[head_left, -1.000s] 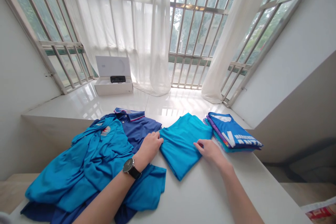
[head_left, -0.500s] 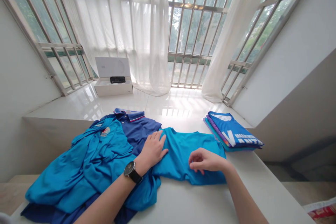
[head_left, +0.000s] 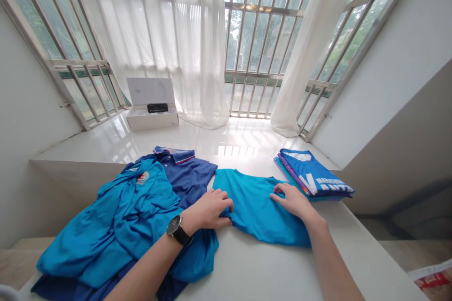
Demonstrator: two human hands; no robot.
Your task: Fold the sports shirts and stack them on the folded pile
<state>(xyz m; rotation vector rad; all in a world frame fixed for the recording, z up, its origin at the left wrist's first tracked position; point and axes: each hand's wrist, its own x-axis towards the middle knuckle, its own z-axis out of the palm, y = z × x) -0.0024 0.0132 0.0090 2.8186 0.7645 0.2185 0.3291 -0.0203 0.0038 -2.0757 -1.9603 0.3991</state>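
Observation:
A teal shirt (head_left: pixel 259 207) lies folded into a rough rectangle on the white ledge. My left hand (head_left: pixel 213 208), with a black watch (head_left: pixel 176 229) at the wrist, has its fingers curled over the shirt's left edge, thumb below, with cloth bunched between. On the shirt's upper right part rests my right hand (head_left: pixel 291 200), its thumb and fingers loosely bent and slightly apart. Beside my left forearm lies a heap with a crumpled teal shirt (head_left: pixel 120 211) bearing a round badge, and a navy polo shirt (head_left: pixel 189 171) with a striped collar.
To the right stands a stack of folded shirts (head_left: pixel 314 174), a blue one with white lettering on top. An open white box (head_left: pixel 152 120) holding a black device (head_left: pixel 157 108) sits at the back left. Behind are sheer curtains (head_left: pixel 190 56) and barred windows (head_left: pixel 261 42).
My left hand has shifted down along the shirt's left edge and curled its fingers. My right hand has moved up and right. The shirt's left lower edge is drawn inward, its surface smoother.

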